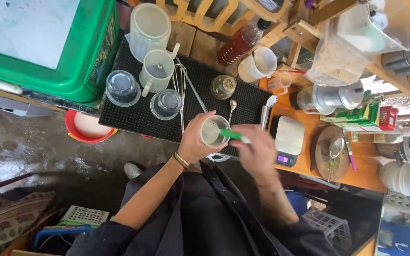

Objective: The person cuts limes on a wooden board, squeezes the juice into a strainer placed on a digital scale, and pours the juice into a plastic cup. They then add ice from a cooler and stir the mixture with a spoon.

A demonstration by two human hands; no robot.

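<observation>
two hands meet over the near edge of the black rubber mat (134,116) on the table (309,163). the left hand (193,142) is wrapped around a small pale cup (213,131), gripping its side and holding it just above the mat's edge. the right hand (257,151) is closed on a green-handled tool (232,134), whose tip reaches into the cup; the hand is blurred, so its fingers are hard to tell apart. on the mat behind the cup lie a wire whisk (180,85), a small spoon (232,108) and a gold-lidded jar (223,86). two clear upturned glasses (122,87) and two measuring jugs (156,70) stand further left. a small digital scale (288,140) sits just right of the hands, beside a round wooden board (326,151).
</observation>
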